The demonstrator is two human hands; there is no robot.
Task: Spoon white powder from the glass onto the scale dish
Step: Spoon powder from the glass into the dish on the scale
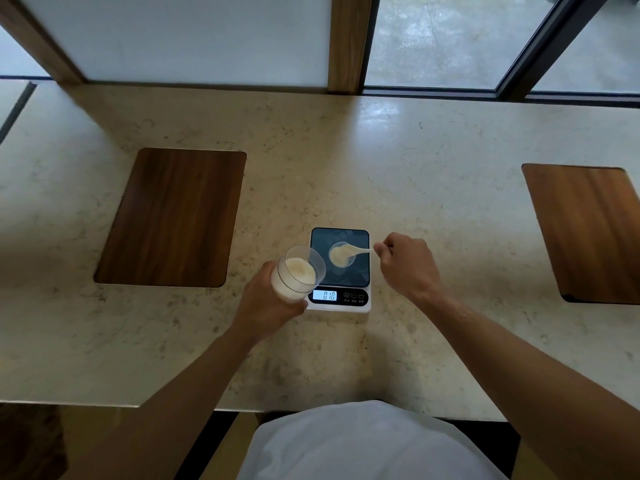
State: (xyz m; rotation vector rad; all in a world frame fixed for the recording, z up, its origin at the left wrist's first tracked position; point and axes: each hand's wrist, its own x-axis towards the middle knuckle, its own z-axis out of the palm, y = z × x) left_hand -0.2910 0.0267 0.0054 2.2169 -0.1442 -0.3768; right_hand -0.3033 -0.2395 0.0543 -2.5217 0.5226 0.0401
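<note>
A small kitchen scale (pixel 360 271) with a dark platform and a lit display sits on the stone counter in front of me. On its platform stands a small clear dish (pixel 341 263) holding white powder. My right hand (pixel 407 263) pinches the handle of a white spoon (pixel 360 251), whose bowl lies over the dish with powder on it. My left hand (pixel 266 299) grips a clear glass (pixel 299 277) partly filled with white powder, tilted toward the scale just left of it.
Two dark wooden insets are set in the pale counter (pixel 415 168), one at the left (pixel 173 216) and one at the far right (pixel 588 230). Windows and a wooden post (pixel 348 39) rise behind. The counter's near edge runs by my body.
</note>
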